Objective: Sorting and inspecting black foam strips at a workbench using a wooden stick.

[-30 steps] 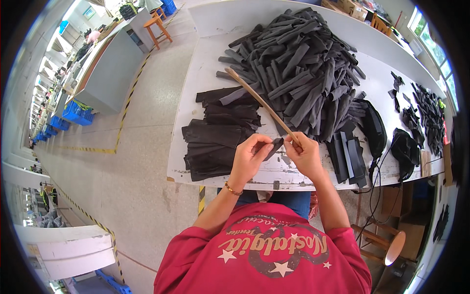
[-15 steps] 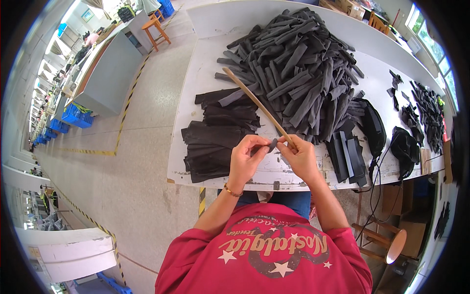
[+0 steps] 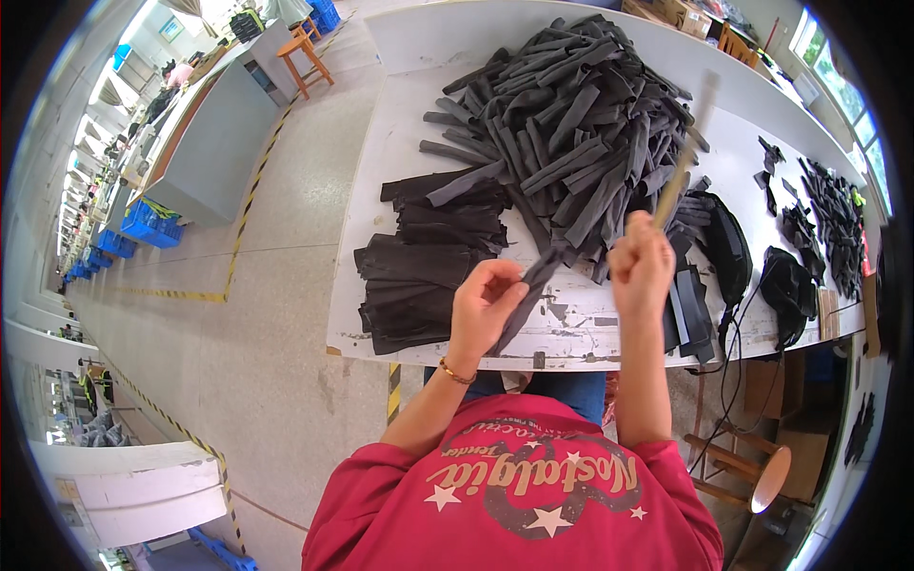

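**Pinching fabric strip (image 3: 540,284) in left hand (image 3: 486,303), clenching wooden stick (image 3: 682,167) in right hand (image 3: 640,262)**

Wearing a red shirt (image 3: 514,519) nearest the camera, plus a bracelet (image 3: 457,373) on the left wrist.

Gripping the dark fabric strip between left thumb and fingers, over the front part of a white table (image 3: 400,105). Holding it slantwise, from near the table's front edge toward the big pile; unable to tell whether touching the pile.

Closing the right hand into a fist around the wooden stick, well apart from the left. Pointing the stick up and away, across the right side of the pile; blurring toward the tip.

Blocking part of some flat dark pieces (image 3: 695,309) with the right hand and wrist.

Noting a wooden stool (image 3: 769,481) at lower right, near cardboard boxes (image 3: 800,457).

Noting, beside the left hand, a near stack (image 3: 405,295) and a farther stack (image 3: 452,214) of dark strips.

Finding two black bags at right, one (image 3: 728,247) left of the other (image 3: 788,295), with cords (image 3: 728,366) hanging past the table edge.

Seeing the big pile (image 3: 571,133) of dark grey strips beyond the hands, hiding part of the raised back panel (image 3: 428,43).

Observing a second heap (image 3: 838,228) at far right.

Recording, across the floor at left, striped tape (image 3: 228,276), blue crates (image 3: 152,224) and a grey counter (image 3: 224,133).
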{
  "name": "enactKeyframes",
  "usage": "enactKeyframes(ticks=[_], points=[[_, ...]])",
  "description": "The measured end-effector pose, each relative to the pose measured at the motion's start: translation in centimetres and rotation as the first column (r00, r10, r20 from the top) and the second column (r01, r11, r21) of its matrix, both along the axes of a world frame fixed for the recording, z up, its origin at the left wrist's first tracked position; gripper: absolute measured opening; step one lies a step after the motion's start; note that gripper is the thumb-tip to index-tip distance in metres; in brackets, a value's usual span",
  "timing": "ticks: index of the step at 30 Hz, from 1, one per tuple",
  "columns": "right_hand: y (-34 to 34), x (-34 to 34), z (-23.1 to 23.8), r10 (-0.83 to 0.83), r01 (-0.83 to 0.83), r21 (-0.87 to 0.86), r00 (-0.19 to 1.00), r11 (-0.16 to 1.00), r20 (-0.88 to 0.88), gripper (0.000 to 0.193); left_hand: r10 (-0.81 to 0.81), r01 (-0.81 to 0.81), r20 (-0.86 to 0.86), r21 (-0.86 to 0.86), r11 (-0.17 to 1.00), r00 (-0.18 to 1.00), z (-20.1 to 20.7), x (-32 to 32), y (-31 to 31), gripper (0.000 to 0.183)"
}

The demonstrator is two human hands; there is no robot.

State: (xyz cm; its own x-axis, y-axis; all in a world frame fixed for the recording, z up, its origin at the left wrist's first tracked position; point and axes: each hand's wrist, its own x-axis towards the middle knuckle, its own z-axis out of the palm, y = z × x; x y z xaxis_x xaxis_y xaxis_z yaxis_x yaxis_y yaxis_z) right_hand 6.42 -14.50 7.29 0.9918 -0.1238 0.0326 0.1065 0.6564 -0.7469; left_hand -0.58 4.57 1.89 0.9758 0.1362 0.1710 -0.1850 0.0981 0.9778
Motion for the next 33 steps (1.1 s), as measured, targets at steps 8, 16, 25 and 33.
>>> enactKeyframes(ticks=[8,16,25,33], points=[[3.0,-3.8,-4.9,0.373,-0.418,-0.423,0.908,0.804,-0.189,0.018,-0.054,0.029,-0.067,-0.320,0.947,0.996,-0.5,0.2,-1.1,0.029],[3.7,-4.5,-5.8,0.430,-0.447,-0.559,0.887,0.699,-0.171,0.024,-0.244,0.213,-0.098,-0.251,0.944,0.965,-0.7,2.5,0.8,0.010],[3.5,-5.2,-6.3,0.400,-0.462,-0.552,0.885,0.694,-0.238,0.028,-0.056,0.031,-0.138,-0.175,0.984,0.989,0.8,2.4,0.6,0.025],[3.5,1.9,-2.5,0.209,-0.097,-0.770,0.977,0.630,0.048,0.028,0.321,-0.321,-0.028,-0.149,0.935,0.947,2.1,3.6,6.9,0.023]])
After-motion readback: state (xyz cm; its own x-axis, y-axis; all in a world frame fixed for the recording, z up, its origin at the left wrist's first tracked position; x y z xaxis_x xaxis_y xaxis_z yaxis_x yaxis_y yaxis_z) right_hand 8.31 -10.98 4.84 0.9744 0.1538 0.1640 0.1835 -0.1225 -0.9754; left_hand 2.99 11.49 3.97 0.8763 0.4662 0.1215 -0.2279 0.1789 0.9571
